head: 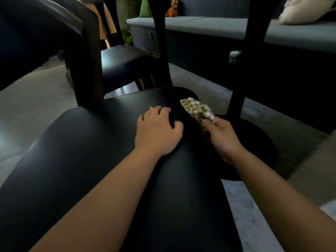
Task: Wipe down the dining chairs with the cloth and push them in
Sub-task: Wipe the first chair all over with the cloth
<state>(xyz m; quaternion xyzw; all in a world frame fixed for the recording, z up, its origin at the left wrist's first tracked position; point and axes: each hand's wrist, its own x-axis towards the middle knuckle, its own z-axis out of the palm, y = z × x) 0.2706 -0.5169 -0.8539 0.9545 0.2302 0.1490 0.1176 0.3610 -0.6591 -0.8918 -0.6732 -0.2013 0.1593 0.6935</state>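
1. The black chair seat [87, 151] filled the lower left and centre of the frame, its far edge running from the left middle up to the centre and its right edge dropping toward the lower right.
2. The left hand [160, 131] lay palm down on the seat near that far right corner, its fingers [156, 110] spread and lightly bent against the surface, grasping nothing.
3. The right hand [221, 138] hung just past the seat's right edge, its fingers pinching a checked cloth [197, 109], which stood bunched above the hand, beside the corner of the seat.
4. Two dark uprights of the chair back [162, 42] rose through the upper centre and upper right, with open room between them.
5. A second black chair seat [125, 64] stood just beyond, in the upper centre left, beside a dark table leg [87, 70].
6. A round black base [254, 142] sat on the floor under the right hand.
7. Grey carpet [32, 106] showed at the left and in a strip at the right.
8. A grey-blue sofa [218, 26] crossed the upper right, carrying an orange plush toy [172, 9] and a pale cushion [305, 10].
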